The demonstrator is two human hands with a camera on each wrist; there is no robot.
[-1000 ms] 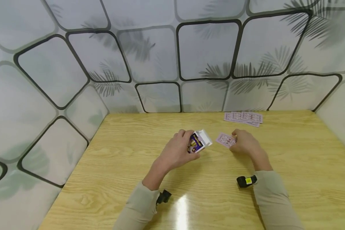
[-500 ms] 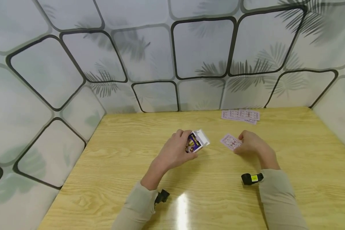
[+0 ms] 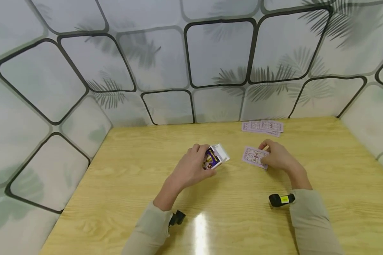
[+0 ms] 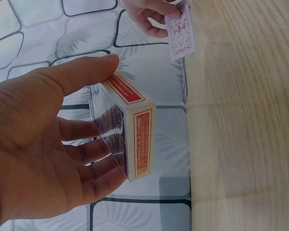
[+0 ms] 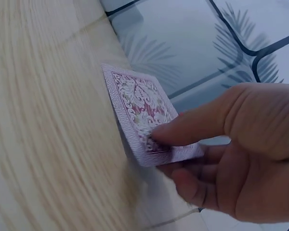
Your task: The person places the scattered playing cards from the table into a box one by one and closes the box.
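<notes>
In the head view my left hand [image 3: 191,165] grips a small card box [image 3: 212,157], its white flap open towards the right. The left wrist view shows the thumb on one narrow side of the box [image 4: 130,130] and the fingers on the other. My right hand [image 3: 280,158] pinches a pink-backed playing card [image 3: 254,156] at its right end, to the right of the box. In the right wrist view the thumb of the right hand [image 5: 241,149] lies on the patterned back of the card [image 5: 142,113], with fingers beneath it.
Several overlapping pink-backed cards [image 3: 262,126] lie near the back edge of the wooden table [image 3: 131,170], close to the patterned wall [image 3: 220,53]. Black wrist devices sit at both cuffs.
My right hand has moved right, away from the box, and the card has turned so that more of its back shows. The left hand still holds the box; the head view has shifted slightly.
</notes>
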